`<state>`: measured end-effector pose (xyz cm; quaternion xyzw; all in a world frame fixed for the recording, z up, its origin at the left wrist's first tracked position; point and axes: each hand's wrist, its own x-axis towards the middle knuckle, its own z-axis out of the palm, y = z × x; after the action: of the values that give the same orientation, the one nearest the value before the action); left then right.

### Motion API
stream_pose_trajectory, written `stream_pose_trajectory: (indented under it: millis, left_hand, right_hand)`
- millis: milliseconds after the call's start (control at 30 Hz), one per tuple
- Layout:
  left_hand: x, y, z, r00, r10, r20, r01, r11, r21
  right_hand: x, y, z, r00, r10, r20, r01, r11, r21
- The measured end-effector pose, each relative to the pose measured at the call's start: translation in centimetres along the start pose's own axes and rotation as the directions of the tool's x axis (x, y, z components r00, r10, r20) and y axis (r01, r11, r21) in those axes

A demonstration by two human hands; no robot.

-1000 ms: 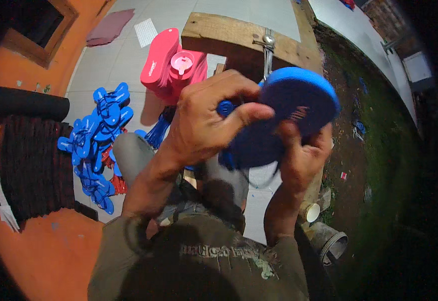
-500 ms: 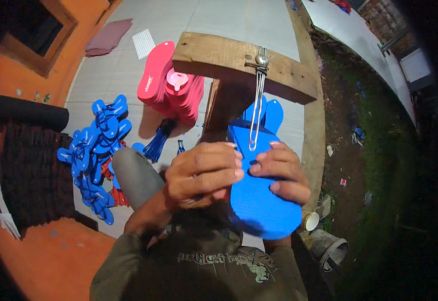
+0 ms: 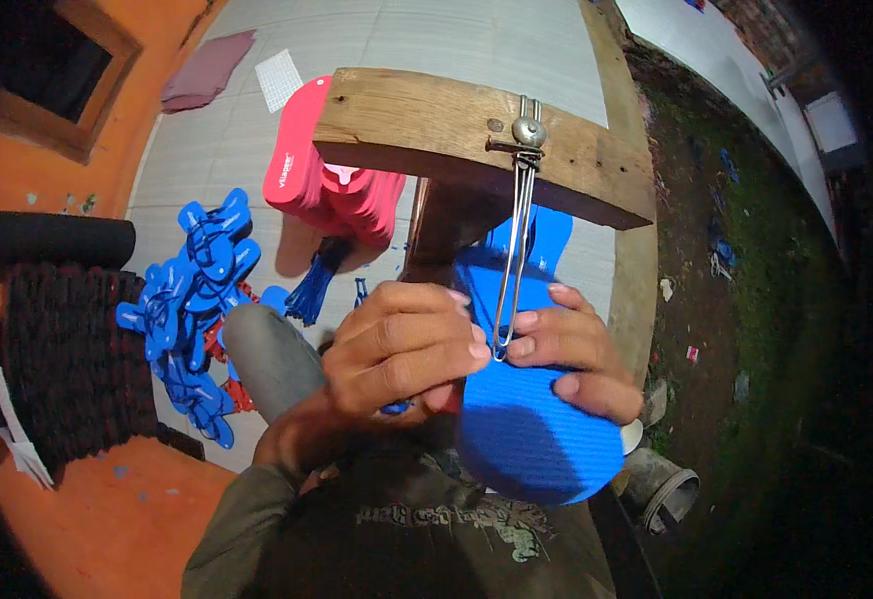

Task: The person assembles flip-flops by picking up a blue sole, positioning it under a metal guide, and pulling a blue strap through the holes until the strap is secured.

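Observation:
Both my hands grip a blue flip-flop sole (image 3: 541, 439), its ribbed face toward me. My left hand (image 3: 406, 344) is closed at its left edge, the thumb partly hidden below. Over the right edge curl the fingers of my right hand (image 3: 581, 354). A long metal wire hook (image 3: 513, 265) hangs from a bolt on a wooden beam (image 3: 406, 112). The hook's looped tip meets a dark hole in the sole, between my fingertips. Whether a strap is caught on it, I cannot tell.
Pink soles (image 3: 296, 165) are stacked beyond the beam at left. Finished blue flip-flops (image 3: 197, 270) lie heaped on the tiled floor, near a bundle of dark blue straps (image 3: 313, 288). A stack of dark pieces (image 3: 62, 359) stands by the orange wall. A bucket (image 3: 661, 489) sits at lower right.
The sole has come toward me and slightly right in both hands. The hook's tip, above the hole before, is now at the hole. Both hands keep their grip.

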<state>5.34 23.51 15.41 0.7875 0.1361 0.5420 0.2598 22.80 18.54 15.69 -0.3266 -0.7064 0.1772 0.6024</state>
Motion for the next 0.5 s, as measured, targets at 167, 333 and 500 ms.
stream_pose_trajectory:
  millis: [167,333,500]
  left_hand:
    - [3.5,0.2,0.8,0.972,-0.228,-0.054,0.234,0.935,0.265]
    - [3.5,-0.1,-0.4,0.806,-0.592,0.016,0.556,0.766,0.324]
    - [-1.2,1.7,-4.1,0.658,-0.742,0.126,0.707,0.552,-0.442]
  right_hand:
    - [1.0,-1.4,2.5,0.762,0.504,-0.407,-0.45,0.864,0.226]
    - [2.6,3.0,3.3,0.792,0.233,-0.564,-0.269,0.963,0.021]
    - [2.4,1.6,1.1,0.796,0.446,-0.409,-0.392,0.895,0.214]
